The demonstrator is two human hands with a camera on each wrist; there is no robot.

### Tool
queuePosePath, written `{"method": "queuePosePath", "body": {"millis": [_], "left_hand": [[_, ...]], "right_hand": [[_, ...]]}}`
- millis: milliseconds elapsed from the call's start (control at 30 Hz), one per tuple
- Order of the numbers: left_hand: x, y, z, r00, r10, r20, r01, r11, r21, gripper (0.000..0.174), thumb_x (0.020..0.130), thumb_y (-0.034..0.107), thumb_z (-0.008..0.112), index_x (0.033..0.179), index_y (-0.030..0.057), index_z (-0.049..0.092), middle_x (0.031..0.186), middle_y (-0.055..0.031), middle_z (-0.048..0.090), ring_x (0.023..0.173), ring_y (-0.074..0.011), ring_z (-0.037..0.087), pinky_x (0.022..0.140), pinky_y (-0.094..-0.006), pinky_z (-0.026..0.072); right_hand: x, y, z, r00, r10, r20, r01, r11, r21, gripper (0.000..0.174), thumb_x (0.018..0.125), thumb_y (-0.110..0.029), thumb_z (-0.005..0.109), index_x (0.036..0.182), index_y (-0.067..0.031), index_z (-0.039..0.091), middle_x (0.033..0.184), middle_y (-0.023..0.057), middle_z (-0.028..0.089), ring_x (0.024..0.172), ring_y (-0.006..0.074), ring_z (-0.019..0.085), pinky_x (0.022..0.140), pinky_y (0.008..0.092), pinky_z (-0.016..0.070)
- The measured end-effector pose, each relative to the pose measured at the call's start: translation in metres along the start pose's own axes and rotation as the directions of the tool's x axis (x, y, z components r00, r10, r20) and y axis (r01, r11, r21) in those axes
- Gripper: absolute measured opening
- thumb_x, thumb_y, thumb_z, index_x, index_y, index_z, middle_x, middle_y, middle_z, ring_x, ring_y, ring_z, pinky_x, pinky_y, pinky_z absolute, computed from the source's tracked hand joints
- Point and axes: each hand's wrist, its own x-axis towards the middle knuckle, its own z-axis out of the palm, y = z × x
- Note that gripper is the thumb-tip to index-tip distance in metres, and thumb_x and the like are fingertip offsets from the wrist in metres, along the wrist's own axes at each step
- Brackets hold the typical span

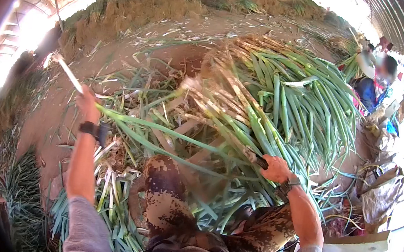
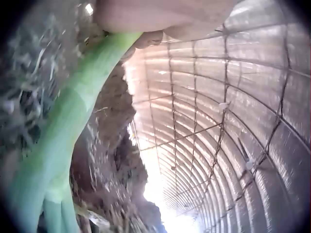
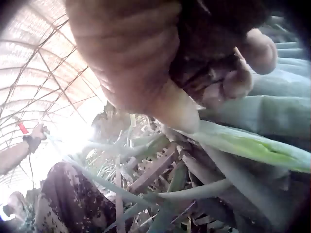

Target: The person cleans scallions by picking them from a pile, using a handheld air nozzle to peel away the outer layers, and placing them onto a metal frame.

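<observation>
At the left of the head view, my left hand, blurred, grips a large green onion. Its white stem points up and left, while its long green leaves trail right across the front of my knee. The left wrist view shows its thick green stalk coming out under the hand. My right hand curls round a short black ridged handle beside the heaped onions; the rest of that tool does not show clearly. In the right wrist view, the thumb lies close over a green leaf.
A big pile of untrimmed green onions spreads ahead on the right. Peeled onions lie by my left leg. Leaf scraps litter the soil. Further back stand a straw-covered bank and, at right, another person.
</observation>
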Motion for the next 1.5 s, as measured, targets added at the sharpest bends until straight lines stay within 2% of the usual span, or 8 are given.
{"method": "queuePosePath", "body": {"millis": [200, 367, 533, 567, 633, 867, 1233, 1500], "left_hand": [[0.169, 0.059, -0.150, 0.826, 0.542, 0.154, -0.492, 0.561, 0.666, 0.053, 0.096, 0.047, 0.058, 0.099, -0.0058, 0.062, 0.074, -0.0193, 0.065, 0.070, -0.0331, 0.065, 0.063, -0.0471, 0.0487], [0.128, -0.004, -0.231, 0.923, 0.174, 0.344, -0.324, -0.133, 0.937, 0.058, 0.092, 0.048, 0.059, 0.121, -0.0021, 0.060, 0.102, -0.0281, 0.067, 0.099, -0.0413, 0.066, 0.079, -0.0519, 0.0504], [-0.013, -0.039, -0.123, 0.842, -0.396, 0.366, -0.081, 0.577, 0.813, 0.039, 0.086, 0.036, 0.057, 0.079, -0.0006, 0.068, 0.075, -0.0182, 0.067, 0.076, -0.0284, 0.067, 0.068, -0.0436, 0.0519], [-0.005, -0.097, -0.101, 0.755, -0.322, 0.572, -0.296, 0.611, 0.735, 0.041, 0.087, 0.038, 0.057, 0.079, -0.0011, 0.067, 0.072, -0.0148, 0.064, 0.073, -0.0222, 0.065, 0.063, -0.0413, 0.0511], [-0.088, -0.039, -0.011, 0.507, -0.515, 0.691, 0.047, 0.817, 0.574, 0.045, 0.095, 0.044, 0.061, 0.110, 0.0014, 0.062, 0.087, -0.0060, 0.065, 0.082, -0.0191, 0.066, 0.070, -0.0331, 0.0567], [-0.257, -0.079, 0.196, 0.090, -0.595, 0.798, 0.463, 0.735, 0.496, 0.040, 0.097, 0.029, 0.062, 0.122, -0.0015, 0.054, 0.112, -0.0158, 0.066, 0.095, -0.0279, 0.067, 0.068, -0.0422, 0.0616], [-0.330, -0.134, 0.253, 0.141, -0.744, 0.653, 0.890, 0.384, 0.246, 0.021, 0.099, 0.032, 0.053, 0.102, 0.0125, 0.060, 0.081, -0.0045, 0.067, 0.062, -0.0165, 0.065, 0.045, -0.0310, 0.0457], [-0.367, -0.111, 0.227, -0.031, -0.603, 0.797, 0.866, 0.383, 0.323, 0.047, 0.102, 0.049, 0.044, 0.122, 0.0076, 0.056, 0.112, -0.0128, 0.064, 0.090, -0.0260, 0.063, 0.082, -0.0415, 0.0516]], "right_hand": [[0.014, -0.031, -0.010, 0.996, -0.092, -0.018, 0.091, 0.995, -0.050, 0.030, 0.074, -0.026, 0.066, 0.096, -0.0049, 0.064, 0.087, 0.0217, 0.067, 0.087, 0.0428, 0.064, 0.077, 0.0533, 0.0502], [0.043, -0.024, -0.005, 0.991, -0.008, -0.134, 0.007, 1.000, -0.008, 0.033, 0.073, -0.026, 0.066, 0.097, -0.0045, 0.064, 0.089, 0.0223, 0.067, 0.089, 0.0428, 0.063, 0.077, 0.0534, 0.0501], [0.051, -0.025, -0.002, 0.997, -0.034, 0.070, 0.040, 0.996, -0.080, 0.041, 0.073, -0.029, 0.064, 0.106, -0.0039, 0.067, 0.102, 0.0215, 0.069, 0.098, 0.0416, 0.064, 0.086, 0.0521, 0.0510], [0.052, -0.026, -0.002, 0.999, -0.032, 0.005, 0.033, 0.998, -0.052, 0.038, 0.073, -0.027, 0.061, 0.102, -0.0039, 0.068, 0.105, 0.0210, 0.069, 0.100, 0.0410, 0.065, 0.087, 0.0524, 0.0512], [0.052, -0.025, 0.003, 1.000, -0.012, -0.016, 0.012, 0.999, -0.031, 0.038, 0.073, -0.027, 0.061, 0.103, -0.0045, 0.068, 0.104, 0.0211, 0.069, 0.100, 0.0413, 0.064, 0.087, 0.0524, 0.0511], [0.027, -0.024, -0.012, 1.000, 0.030, 0.000, -0.030, 0.998, 0.064, 0.035, 0.073, -0.027, 0.064, 0.101, -0.0066, 0.068, 0.095, 0.0216, 0.069, 0.095, 0.0411, 0.065, 0.084, 0.0507, 0.0512], [0.021, -0.008, -0.023, 1.000, 0.019, 0.008, -0.020, 0.991, 0.135, 0.032, 0.076, -0.025, 0.064, 0.102, -0.0065, 0.063, 0.088, 0.0212, 0.068, 0.087, 0.0423, 0.065, 0.078, 0.0512, 0.0509], [0.014, 0.019, -0.019, 0.999, -0.034, -0.016, 0.035, 0.989, 0.142, 0.025, 0.077, -0.025, 0.065, 0.096, -0.0088, 0.063, 0.082, 0.0201, 0.067, 0.084, 0.0421, 0.064, 0.075, 0.0518, 0.0495]]}}
